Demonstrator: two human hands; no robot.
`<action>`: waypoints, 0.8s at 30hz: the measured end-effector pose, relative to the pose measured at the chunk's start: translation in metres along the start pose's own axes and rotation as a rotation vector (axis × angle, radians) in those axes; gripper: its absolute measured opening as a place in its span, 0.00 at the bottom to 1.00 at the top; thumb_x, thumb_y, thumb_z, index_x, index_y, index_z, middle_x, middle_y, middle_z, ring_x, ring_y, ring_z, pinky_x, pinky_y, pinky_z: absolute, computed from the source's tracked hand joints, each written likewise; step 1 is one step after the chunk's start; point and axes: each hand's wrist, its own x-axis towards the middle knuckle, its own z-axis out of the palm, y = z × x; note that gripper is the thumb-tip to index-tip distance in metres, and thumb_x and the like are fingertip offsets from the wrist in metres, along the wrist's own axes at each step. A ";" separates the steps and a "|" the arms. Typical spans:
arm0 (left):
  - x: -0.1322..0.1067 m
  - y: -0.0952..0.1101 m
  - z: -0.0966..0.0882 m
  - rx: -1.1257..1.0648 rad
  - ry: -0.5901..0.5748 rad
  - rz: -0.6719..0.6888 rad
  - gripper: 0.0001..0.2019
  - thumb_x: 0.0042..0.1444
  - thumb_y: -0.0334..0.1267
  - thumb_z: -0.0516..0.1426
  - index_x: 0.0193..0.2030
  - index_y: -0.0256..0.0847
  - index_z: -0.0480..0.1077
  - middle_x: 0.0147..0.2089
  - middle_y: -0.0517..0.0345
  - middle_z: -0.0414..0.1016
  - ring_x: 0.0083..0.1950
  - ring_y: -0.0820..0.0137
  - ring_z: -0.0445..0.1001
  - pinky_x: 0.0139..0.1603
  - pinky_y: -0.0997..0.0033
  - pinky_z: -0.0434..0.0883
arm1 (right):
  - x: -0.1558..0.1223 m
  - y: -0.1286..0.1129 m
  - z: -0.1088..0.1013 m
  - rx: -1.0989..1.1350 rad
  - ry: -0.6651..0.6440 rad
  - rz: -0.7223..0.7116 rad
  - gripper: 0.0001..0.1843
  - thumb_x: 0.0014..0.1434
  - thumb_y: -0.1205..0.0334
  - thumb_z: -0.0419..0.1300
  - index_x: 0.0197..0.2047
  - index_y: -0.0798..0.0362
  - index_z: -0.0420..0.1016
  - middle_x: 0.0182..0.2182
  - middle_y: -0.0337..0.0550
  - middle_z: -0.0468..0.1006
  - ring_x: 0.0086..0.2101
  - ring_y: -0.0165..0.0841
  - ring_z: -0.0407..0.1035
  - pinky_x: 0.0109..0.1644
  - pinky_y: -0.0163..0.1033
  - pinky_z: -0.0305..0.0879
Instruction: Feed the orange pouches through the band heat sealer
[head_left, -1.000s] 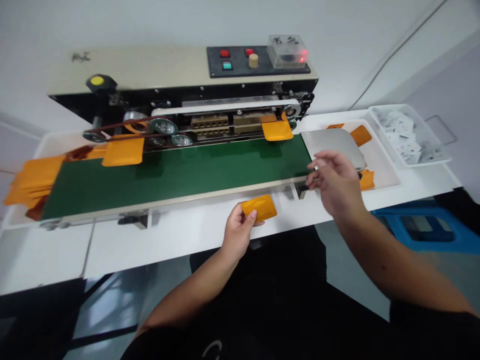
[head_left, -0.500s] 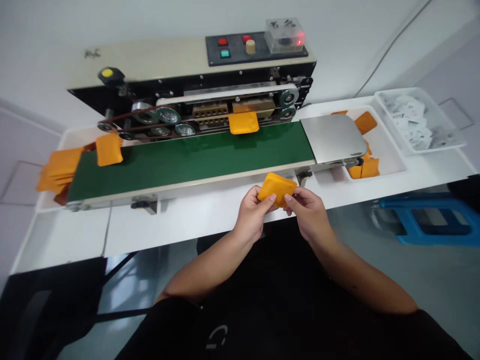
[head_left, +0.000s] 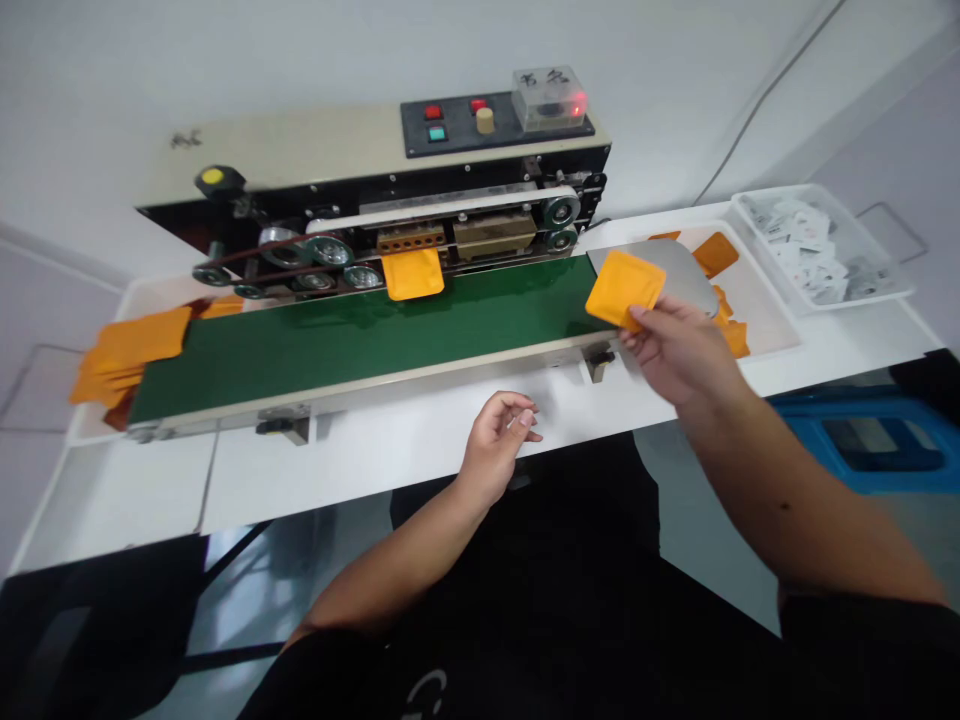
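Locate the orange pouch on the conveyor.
In the head view, the orange pouch lies on the green conveyor belt's far edge, just below the brass sealing blocks.

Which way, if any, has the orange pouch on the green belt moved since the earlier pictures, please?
Yes, the orange pouch has moved left along the green belt, from the right brass block to below the left brass block.

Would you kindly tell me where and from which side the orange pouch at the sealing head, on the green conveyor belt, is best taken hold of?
I would pinch the orange pouch by its lower edge, coming from the front over the green conveyor belt. Its upper edge reaches in towards the brass sealing blocks and looks caught there, while the lower edge lies flat and free on the belt.
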 end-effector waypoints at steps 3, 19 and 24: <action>0.000 -0.007 -0.009 0.012 0.009 0.000 0.19 0.63 0.55 0.70 0.46 0.42 0.76 0.46 0.54 0.76 0.45 0.67 0.75 0.41 0.69 0.82 | 0.046 -0.027 -0.004 -0.038 0.032 0.005 0.09 0.58 0.70 0.74 0.37 0.50 0.80 0.32 0.40 0.81 0.25 0.26 0.71 0.26 0.28 0.76; 0.009 -0.015 -0.027 0.086 0.022 0.010 0.18 0.64 0.55 0.69 0.45 0.42 0.77 0.44 0.53 0.77 0.44 0.67 0.76 0.43 0.67 0.80 | 0.108 -0.035 0.027 -0.199 0.000 0.137 0.10 0.64 0.76 0.71 0.37 0.51 0.79 0.32 0.40 0.81 0.25 0.23 0.74 0.33 0.24 0.81; 0.010 -0.015 -0.031 0.093 0.021 0.009 0.19 0.65 0.56 0.69 0.46 0.42 0.77 0.44 0.54 0.78 0.43 0.67 0.76 0.45 0.66 0.80 | 0.102 -0.036 0.030 -0.259 -0.009 0.112 0.05 0.67 0.70 0.72 0.42 0.53 0.82 0.34 0.44 0.84 0.29 0.28 0.81 0.35 0.28 0.83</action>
